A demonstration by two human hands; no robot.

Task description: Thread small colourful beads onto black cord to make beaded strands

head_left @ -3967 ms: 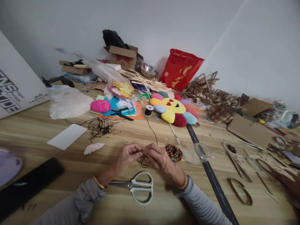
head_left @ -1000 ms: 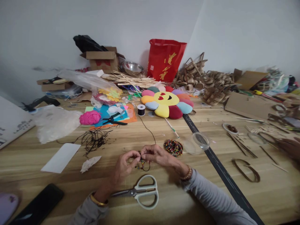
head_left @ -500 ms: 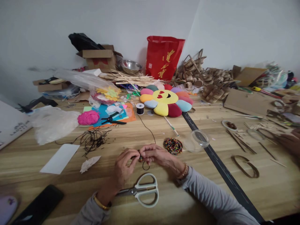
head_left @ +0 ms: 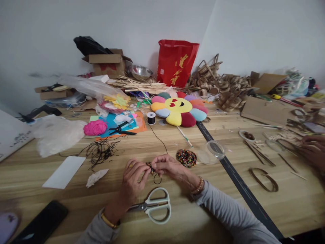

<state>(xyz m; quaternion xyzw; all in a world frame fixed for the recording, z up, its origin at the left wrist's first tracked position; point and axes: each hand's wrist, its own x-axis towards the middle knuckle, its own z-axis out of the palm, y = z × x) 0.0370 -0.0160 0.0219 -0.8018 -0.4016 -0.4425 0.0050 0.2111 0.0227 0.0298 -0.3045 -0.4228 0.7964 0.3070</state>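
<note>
Between my two hands, just above the table, is a small cluster of multicoloured beads (head_left: 149,166) on black cord. My left hand (head_left: 134,174) pinches it from the left, and my right hand (head_left: 166,166) pinches at its right side. A loop of black cord (head_left: 157,179) hangs below my right fingers. Another length runs from there up to a spool of black cord (head_left: 151,118). Right of my right hand lies a coil of multicoloured beads (head_left: 186,158). White-handled scissors (head_left: 157,205) lie just below my hands, their blades partly behind my left wrist.
Black cord scraps (head_left: 101,152), white paper (head_left: 64,172) and a phone (head_left: 42,222) lie to the left. A flower cushion (head_left: 177,108) sits behind the spool. A clear round container (head_left: 215,149) stands right of the beads. Another person's hand (head_left: 315,149) is at the far right.
My left fingers have shifted slightly, showing more of the bead cluster and a ring. The whole view has moved slightly; the other person's hand has moved a little left.
</note>
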